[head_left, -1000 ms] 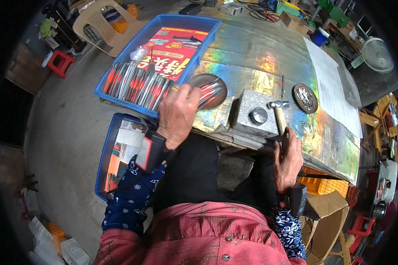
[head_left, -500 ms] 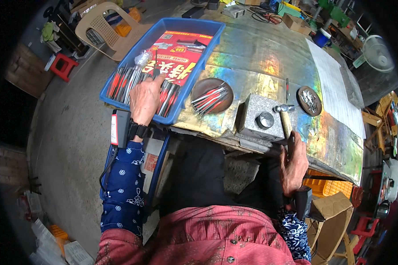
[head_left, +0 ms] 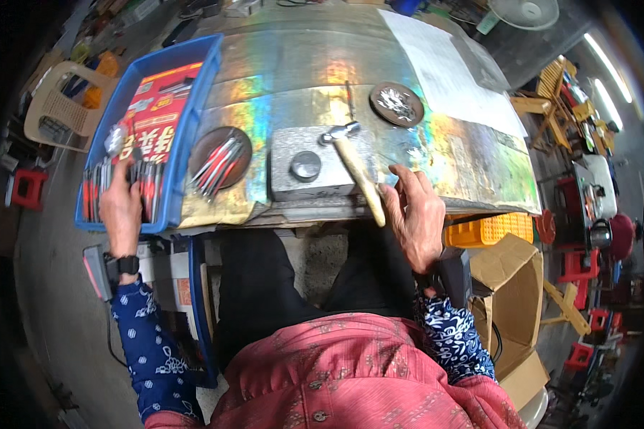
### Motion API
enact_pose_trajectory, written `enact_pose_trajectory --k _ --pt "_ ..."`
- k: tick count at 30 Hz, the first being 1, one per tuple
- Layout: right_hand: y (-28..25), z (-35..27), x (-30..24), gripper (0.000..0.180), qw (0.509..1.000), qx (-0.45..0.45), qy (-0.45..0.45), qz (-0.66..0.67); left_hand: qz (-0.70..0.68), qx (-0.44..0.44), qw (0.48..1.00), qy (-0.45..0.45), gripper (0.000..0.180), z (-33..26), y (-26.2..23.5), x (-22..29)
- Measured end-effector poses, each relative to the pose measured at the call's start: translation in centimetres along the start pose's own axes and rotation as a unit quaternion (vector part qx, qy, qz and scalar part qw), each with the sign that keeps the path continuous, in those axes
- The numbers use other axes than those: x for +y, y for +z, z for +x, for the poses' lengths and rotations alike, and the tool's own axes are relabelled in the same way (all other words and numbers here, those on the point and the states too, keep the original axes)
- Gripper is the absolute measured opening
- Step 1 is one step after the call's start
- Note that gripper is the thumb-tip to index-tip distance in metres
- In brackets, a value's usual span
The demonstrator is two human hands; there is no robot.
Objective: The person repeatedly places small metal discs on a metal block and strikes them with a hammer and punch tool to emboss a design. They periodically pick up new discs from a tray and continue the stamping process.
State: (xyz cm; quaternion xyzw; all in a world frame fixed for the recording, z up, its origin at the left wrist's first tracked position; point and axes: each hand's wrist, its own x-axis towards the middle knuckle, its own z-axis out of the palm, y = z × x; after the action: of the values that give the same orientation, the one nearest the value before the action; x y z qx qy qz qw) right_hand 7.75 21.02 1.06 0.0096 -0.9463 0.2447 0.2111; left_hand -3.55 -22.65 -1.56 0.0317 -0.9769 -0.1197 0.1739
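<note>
My left hand (head_left: 122, 206) lies over a row of slim red, black and silver tools (head_left: 152, 187) in a blue tray (head_left: 182, 136). Its thumb and index finger are apart; the other fingertips are partly hidden. More slim red and silver tools (head_left: 220, 166) lean in a round brown dish (head_left: 240, 143). At the right, my right hand (head_left: 418, 218) is open, fingers loosely bent and holding nothing, beside the wooden handle of a hammer (head_left: 359, 175). The hammer head rests on a grey stone-like block (head_left: 286, 146), next to a round dark metal piece (head_left: 305, 166).
Small silver pieces fill a second brown dish (head_left: 396, 106). A thin dark rod (head_left: 350, 100) lies behind the block. White sheeting (head_left: 436, 68) covers the table's right side. A cardboard box (head_left: 511, 279) and a yellow crate (head_left: 490, 230) stand at the lower right.
The view has swung right, so the table things sit further left. My left hand has drawn back slightly over the tool row. My right hand remains beside the hammer handle.
</note>
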Motion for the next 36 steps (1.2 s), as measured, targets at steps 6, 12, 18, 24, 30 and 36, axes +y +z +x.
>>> enact_pose_trajectory --k 6,12,18,24,30,36 --pt "-0.5 1.1 6.1 0.019 0.987 -0.039 0.113 -0.109 0.007 -0.026 1.0 0.005 0.019 -0.9 -0.7 -0.8" --pt "-0.1 2.1 9.7 0.017 0.983 -0.041 0.076 -0.163 -0.052 0.084 0.995 0.016 0.02 -1.3 -2.2 1.6" --pt "1.5 3.1 10.9 0.009 0.976 -0.059 0.048 -0.206 -0.405 0.04 0.912 0.047 0.014 -1.5 -3.7 7.4" --pt "2.0 3.9 11.6 0.011 0.966 -0.1 0.01 -0.24 -0.561 -0.116 0.819 0.028 0.011 -2.7 -2.8 14.6" --pt "1.9 5.0 12.6 0.009 0.951 -0.077 -0.145 -0.262 -0.61 -0.112 0.783 0.045 0.01 -3.2 -0.2 18.8" --pt "1.7 4.1 11.3 0.015 0.973 -0.077 -0.027 -0.216 -0.57 -0.102 0.812 0.08 0.014 -4.0 1.6 19.4"
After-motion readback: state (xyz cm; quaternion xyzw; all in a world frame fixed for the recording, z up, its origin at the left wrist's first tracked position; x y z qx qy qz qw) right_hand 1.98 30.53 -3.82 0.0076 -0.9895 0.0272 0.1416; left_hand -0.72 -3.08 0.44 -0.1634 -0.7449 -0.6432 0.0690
